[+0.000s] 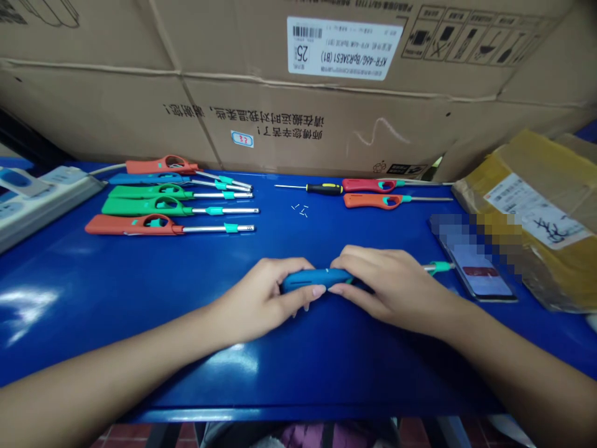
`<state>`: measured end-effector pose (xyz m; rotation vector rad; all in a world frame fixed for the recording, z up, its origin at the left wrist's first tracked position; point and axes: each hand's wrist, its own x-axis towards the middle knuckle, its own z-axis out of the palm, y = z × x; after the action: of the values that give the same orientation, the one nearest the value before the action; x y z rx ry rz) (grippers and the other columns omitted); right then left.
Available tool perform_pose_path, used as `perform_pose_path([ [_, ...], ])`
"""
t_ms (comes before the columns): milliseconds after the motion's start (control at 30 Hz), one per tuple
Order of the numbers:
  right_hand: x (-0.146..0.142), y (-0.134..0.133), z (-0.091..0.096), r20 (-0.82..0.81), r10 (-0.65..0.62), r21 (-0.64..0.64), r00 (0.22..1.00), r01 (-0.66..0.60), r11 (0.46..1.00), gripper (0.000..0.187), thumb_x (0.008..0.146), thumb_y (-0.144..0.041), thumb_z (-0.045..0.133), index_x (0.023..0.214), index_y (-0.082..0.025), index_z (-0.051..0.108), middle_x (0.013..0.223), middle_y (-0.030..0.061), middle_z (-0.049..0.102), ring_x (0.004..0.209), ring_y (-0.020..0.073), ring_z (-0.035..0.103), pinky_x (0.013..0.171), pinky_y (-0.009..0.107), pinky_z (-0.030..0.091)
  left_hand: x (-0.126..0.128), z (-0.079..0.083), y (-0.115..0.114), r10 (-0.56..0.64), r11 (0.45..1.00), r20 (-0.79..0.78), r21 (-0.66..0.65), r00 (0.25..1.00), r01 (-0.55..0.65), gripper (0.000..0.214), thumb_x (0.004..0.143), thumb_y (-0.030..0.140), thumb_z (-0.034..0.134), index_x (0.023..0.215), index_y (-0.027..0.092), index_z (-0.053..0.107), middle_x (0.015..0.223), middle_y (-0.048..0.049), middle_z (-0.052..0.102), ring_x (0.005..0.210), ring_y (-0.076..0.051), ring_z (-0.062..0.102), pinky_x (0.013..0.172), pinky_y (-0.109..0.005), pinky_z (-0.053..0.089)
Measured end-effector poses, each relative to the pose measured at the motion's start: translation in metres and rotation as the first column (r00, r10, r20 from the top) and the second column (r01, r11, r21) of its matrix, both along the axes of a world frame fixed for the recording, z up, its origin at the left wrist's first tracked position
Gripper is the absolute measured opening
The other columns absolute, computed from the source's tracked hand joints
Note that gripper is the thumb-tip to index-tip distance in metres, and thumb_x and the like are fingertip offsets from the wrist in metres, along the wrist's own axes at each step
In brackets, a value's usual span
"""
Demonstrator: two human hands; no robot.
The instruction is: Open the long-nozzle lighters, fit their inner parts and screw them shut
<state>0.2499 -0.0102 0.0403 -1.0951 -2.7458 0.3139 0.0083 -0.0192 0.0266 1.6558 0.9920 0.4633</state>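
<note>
A blue long-nosed gas lighter [312, 279] is held level just above the front middle of the blue table. Around its handle end my left hand [275, 292] is closed, thumb along the near side. My right hand [380, 280] grips it farther along, its fingers covering the trigger part. The metal nozzle with a green piece [441, 267] pokes out past my right hand. Beyond the hands lie several small white pins [301, 210] and a screwdriver [324, 188] with a black and yellow handle.
Several lighters, among them an orange one [135, 225] and a green one [140, 206], lie at the left beside a power strip [51, 196]. A red lighter [368, 185] and another orange lighter [368, 200] lie back right. A phone [480, 274], taped parcel [527, 205] and large carton [261, 112] border the area.
</note>
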Motion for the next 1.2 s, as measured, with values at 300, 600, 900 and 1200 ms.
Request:
perform_pose_path([
  [300, -0.014, 0.002, -0.017, 0.053, -0.011, 0.035, 0.999, 0.009, 0.999, 0.031, 0.106, -0.031, 0.035, 0.093, -0.019, 0.061, 0.093, 0.0069, 0.066, 0.087, 0.0230, 0.059, 0.081, 0.041, 0.050, -0.007, -0.007, 0.009, 0.016, 0.783, -0.349, 0.587, 0.937, 0.205, 0.028, 0.106, 0.034, 0.041, 0.098, 0.019, 0.063, 0.099, -0.0057, 0.063, 0.098, -0.022, 0.055, 0.096, -0.042, 0.043],
  [600, 0.006, 0.033, -0.016, -0.163, -0.274, 0.163, 0.948, 0.299, 0.940, 0.031, 0.099, -0.032, 0.050, 0.127, -0.018, 0.053, 0.125, 0.0148, 0.063, 0.118, 0.0279, 0.061, 0.098, 0.047, 0.053, -0.017, 0.006, 0.027, 0.268, 0.619, -0.472, 0.752, 0.840, 0.226, 0.025, 0.101, 0.033, 0.047, 0.113, 0.019, 0.064, 0.114, -0.0098, 0.065, 0.104, -0.027, 0.057, 0.095, -0.045, 0.047],
  [900, 0.042, 0.083, -0.015, -0.088, -0.483, 0.251, 0.871, 0.488, 0.836, 0.030, 0.095, -0.023, 0.049, 0.120, -0.011, 0.060, 0.126, 0.0220, 0.059, 0.112, 0.0369, 0.065, 0.091, 0.054, 0.056, -0.037, 0.006, 0.101, 0.295, 0.615, -0.555, 0.733, 0.778, 0.290, 0.026, 0.096, 0.021, 0.052, 0.116, 0.015, 0.067, 0.109, -0.0137, 0.068, 0.103, -0.030, 0.063, 0.091, -0.046, 0.051],
  [1200, 0.006, 0.103, -0.007, -0.068, -0.400, 0.231, 0.914, 0.405, 0.885, 0.033, 0.096, -0.025, 0.056, 0.127, -0.013, 0.060, 0.127, 0.0160, 0.061, 0.118, 0.0273, 0.062, 0.101, 0.043, 0.053, -0.029, -0.004, 0.120, 0.303, 0.633, -0.548, 0.727, 0.780, 0.265, 0.035, 0.098, 0.036, 0.062, 0.127, 0.016, 0.060, 0.127, -0.0108, 0.062, 0.108, -0.024, 0.065, 0.091, -0.045, 0.058],
])
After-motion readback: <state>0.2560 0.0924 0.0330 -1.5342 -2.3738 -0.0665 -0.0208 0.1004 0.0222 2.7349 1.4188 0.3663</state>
